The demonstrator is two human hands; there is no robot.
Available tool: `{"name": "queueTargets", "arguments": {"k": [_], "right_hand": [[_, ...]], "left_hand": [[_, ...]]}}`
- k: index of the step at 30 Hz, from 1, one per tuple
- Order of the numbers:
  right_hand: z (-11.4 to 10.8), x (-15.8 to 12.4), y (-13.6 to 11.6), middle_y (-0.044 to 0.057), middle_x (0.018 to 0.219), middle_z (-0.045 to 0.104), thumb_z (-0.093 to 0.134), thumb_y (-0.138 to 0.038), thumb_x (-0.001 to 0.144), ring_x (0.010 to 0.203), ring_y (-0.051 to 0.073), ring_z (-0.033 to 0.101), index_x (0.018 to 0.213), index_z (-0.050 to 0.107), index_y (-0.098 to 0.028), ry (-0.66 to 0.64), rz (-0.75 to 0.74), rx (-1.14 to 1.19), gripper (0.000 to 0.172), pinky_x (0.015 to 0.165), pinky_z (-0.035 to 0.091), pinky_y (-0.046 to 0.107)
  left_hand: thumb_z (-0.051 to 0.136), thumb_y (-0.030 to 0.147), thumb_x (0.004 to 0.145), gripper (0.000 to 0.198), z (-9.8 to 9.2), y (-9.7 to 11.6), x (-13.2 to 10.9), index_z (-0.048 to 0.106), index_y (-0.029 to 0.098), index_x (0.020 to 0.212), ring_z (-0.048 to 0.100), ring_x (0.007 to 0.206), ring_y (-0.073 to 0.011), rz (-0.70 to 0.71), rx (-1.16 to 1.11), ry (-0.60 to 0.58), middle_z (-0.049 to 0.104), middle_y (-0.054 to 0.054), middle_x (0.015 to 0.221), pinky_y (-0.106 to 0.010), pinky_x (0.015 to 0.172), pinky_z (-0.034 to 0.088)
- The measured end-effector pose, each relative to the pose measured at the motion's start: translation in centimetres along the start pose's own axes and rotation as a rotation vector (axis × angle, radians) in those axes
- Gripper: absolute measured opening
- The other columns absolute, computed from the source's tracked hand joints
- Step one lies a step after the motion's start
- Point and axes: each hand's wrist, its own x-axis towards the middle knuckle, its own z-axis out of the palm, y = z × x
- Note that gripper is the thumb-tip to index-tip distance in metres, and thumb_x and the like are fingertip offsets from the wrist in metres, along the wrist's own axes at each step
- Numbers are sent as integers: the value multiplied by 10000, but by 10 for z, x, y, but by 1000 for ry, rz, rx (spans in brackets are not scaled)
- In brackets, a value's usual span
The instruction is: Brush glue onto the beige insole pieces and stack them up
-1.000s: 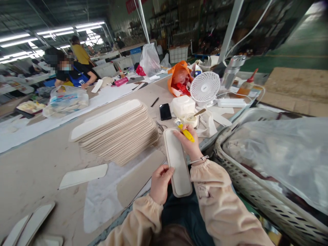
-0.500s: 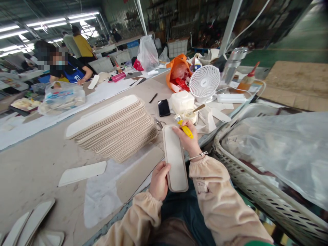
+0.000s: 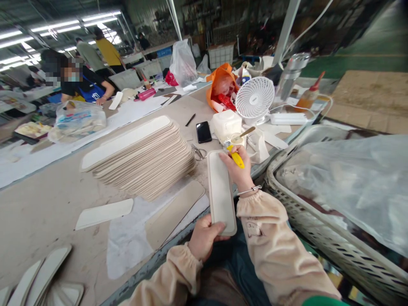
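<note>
My left hand (image 3: 204,239) is closed on the near end of a long off-white panel with rounded corners (image 3: 220,193), thumb on top. My right hand (image 3: 239,172) grips a small yellow-handled tool (image 3: 236,159), its head smeared white; the exact kind is hard to tell. Its thumb presses on the panel's far right edge. The panel is tilted at the table edge above my lap. Just beyond the tool is a white tub (image 3: 227,123) with a stick across a smaller open container. To the left stands a tall stack of similar panels (image 3: 140,157).
A phone (image 3: 203,132), scissors (image 3: 199,153), white fan (image 3: 255,100) and orange bag (image 3: 219,85) lie farther back. A plastic-lined basket (image 3: 331,204) stands at my right. Loose panels (image 3: 47,272) lie at front left; a grey-beige panel (image 3: 175,212) rests on white cloth. A co-worker (image 3: 84,85) works at far left.
My left hand has slid down to the panel's near end, its thumb now over the face. The panel and my right hand with the tool have shifted slightly right.
</note>
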Motion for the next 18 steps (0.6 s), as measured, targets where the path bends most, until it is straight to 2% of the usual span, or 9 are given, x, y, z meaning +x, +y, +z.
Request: {"name": "queueTargets", "arguments": {"k": [6, 12, 18], "right_hand": [[2, -1, -2, -69, 677, 454, 727, -342, 717, 564, 105, 421, 834, 396, -253, -42, 5, 96, 362, 550, 385, 248], [3, -5, -9, -70, 675, 455, 744, -284, 720, 575, 107, 438, 827, 407, -254, -82, 13, 166, 355, 560, 391, 251], [0, -17, -24, -43, 745, 527, 774, -292, 690, 617, 130, 515, 833, 419, -265, -112, 40, 186, 384, 586, 446, 280]], "left_hand": [[758, 432, 671, 462, -5, -1, -5, 659, 110, 987, 673, 726, -214, -10, 19, 22, 720, -86, 827, -296, 617, 540], [750, 522, 654, 567, -13, -1, -14, 655, 94, 1014, 669, 720, -226, 8, 58, -7, 712, -103, 815, -314, 621, 528], [746, 601, 614, 662, -33, 3, -30, 651, 89, 1023, 657, 642, -203, -37, 108, -82, 706, -100, 771, -310, 612, 512]]}}
